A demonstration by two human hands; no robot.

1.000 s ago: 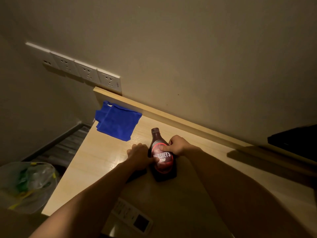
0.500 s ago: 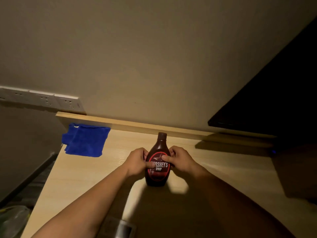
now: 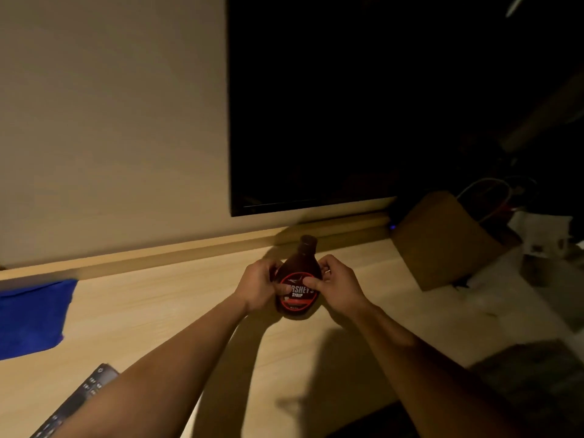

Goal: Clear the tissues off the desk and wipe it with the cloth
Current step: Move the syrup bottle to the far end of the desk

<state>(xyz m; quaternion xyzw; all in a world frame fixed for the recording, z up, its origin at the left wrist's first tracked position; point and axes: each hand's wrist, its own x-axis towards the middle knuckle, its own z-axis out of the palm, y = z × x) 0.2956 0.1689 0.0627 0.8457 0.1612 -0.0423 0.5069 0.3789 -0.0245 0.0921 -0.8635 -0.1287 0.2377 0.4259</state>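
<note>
A brown syrup bottle (image 3: 300, 263) with a red label stands upright, held between both hands over the light wooden desk (image 3: 164, 305). My left hand (image 3: 257, 287) grips its left side and my right hand (image 3: 336, 284) grips its right side, thumbs across the label. A blue cloth (image 3: 31, 317) lies flat on the desk at the far left, partly cut off by the frame edge. White crumpled paper, perhaps tissue (image 3: 540, 232), lies at the far right in the dark.
A large black screen (image 3: 363, 105) hangs on the wall above the desk's raised back edge. A brown paper bag (image 3: 442, 241) stands right of the bottle. A dark remote control (image 3: 76, 396) lies near the front left edge. Cables and clutter sit at the far right.
The bottle has been carried to the right along the desk in both hands. The view has swung right: the cloth is now at the left edge, and the screen and paper bag have come into sight.
</note>
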